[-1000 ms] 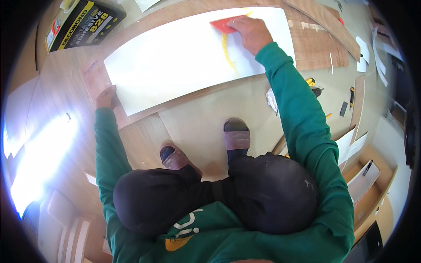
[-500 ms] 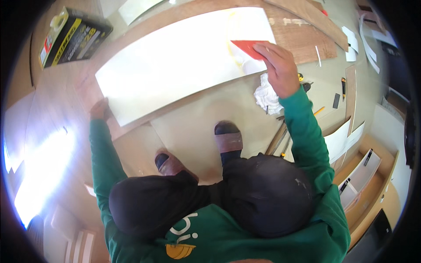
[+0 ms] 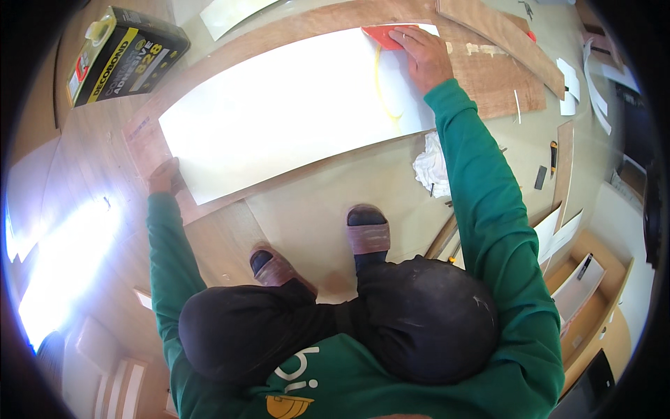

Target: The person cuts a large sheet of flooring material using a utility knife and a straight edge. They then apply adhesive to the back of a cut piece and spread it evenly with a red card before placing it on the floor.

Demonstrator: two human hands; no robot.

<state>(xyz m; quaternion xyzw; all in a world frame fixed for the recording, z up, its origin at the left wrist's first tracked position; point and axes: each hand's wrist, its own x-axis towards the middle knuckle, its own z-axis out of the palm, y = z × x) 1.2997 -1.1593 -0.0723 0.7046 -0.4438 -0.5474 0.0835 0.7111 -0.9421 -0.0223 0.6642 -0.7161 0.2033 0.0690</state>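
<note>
Right hand (image 3: 422, 57) is up at one o'clock, palm down and fingers spread flat across a red scraper (image 3: 382, 35), pressing it onto the far corner of the white sheet (image 3: 293, 115). That sheet lies long and slanted across the upper middle, running from nine o'clock up toward twelve, on top of a brown wooden board (image 3: 488, 73) whose bare grain shows past the right hand. A thin yellow line of glue (image 3: 380, 87) curves down the sheet just under the scraper. Left hand (image 3: 166, 176) sits at nine o'clock, pressed down on the board right at the sheet's near corner, fingers curled loosely, gripping nothing that can be made out (the fingertips are too small to read clearly). Up at eleven o'clock lies a black and yellow adhesive can (image 3: 125, 54), well apart from both hands. A crumpled white rag (image 3: 431, 166) lies on the floor just beside the green right sleeve, at about two o'clock from centre. Two sandalled feet (image 3: 366, 230) stand at the centre, below the board's near edge. A small utility knife (image 3: 553, 155) lies off at three o'clock among wood strips.
</note>
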